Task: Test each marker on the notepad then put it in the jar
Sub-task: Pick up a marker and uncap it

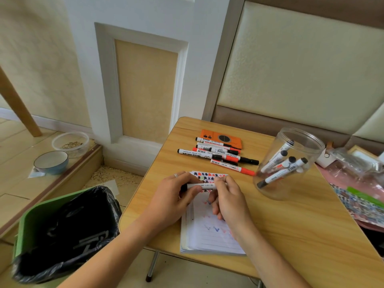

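Marker [200,186] held level over the notepad [209,235], left hand [173,197] pinching the cap end, right hand [228,196] gripping the barrel; I'd pull straight.

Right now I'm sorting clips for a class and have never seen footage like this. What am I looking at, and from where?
This is one picture from a camera worn on a person's head, looking down at their own bare hands; there is no robot. The left hand and right hand both hold one marker over a notepad with test scribbles. On the wooden table lie more markers and a clear jar already holding several. A green bin stands to the left.
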Demonstrator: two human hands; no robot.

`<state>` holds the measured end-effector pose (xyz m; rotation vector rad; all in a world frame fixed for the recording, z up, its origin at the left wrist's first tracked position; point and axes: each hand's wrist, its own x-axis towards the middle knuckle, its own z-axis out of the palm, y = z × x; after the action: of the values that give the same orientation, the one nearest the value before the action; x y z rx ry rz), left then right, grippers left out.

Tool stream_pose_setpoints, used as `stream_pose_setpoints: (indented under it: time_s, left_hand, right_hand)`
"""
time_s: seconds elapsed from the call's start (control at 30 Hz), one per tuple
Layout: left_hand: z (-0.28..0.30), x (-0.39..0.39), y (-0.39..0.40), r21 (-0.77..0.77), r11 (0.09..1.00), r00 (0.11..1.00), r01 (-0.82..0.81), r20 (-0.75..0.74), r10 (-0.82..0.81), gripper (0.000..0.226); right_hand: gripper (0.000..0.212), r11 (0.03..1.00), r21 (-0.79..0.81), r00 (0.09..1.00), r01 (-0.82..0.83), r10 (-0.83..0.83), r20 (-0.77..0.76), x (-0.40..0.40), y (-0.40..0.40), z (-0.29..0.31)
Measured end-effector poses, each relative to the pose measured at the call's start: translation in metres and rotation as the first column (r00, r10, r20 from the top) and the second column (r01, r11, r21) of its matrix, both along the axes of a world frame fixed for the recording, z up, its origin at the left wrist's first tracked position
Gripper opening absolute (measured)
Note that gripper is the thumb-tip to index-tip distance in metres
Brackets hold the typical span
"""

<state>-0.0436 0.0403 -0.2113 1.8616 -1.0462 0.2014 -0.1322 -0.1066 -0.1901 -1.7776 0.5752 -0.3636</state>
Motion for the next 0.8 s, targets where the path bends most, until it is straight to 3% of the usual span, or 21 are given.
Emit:
stream_pose_setpoints:
  time_s: [0.2, 0.4, 0.57, 0.8]
  left_hand:
    - [-0.004, -0.003, 0.000, 0.120, 0.988, 0.992, -0.102, 0.089, 0.091, 0.015]
    - [-0.004, -0.007, -0.001, 0.186, 0.960, 0.977, -0.211, 0.085, 0.198, 0.015]
    - [-0.005, 0.001, 0.001, 0.200, 0.830, 0.845, -0.521, -0.014, 0.534, 0.017]
    - [-0.014, 0.001, -0.003, 0.300, 0.727, 0.780, -0.618, 0.119, 0.614, 0.015]
  right_hand:
    - [0.019, 0.999, 0.042, 1.000, 0.013, -0.014, 0.010, 0.001, -0.002, 0.001]
    - [0.013, 0.997, 0.066, 0.998, 0.033, -0.037, 0.059, 0.001, -0.004, 0.000]
    - [0.006, 1.000, 0.017, 0.998, -0.007, 0.005, 0.068, -0.002, -0.003, -0.002]
    - [0.011, 0.998, -0.037, 0.998, -0.053, 0.054, 0.041, -0.002, -0.003, -0.003]
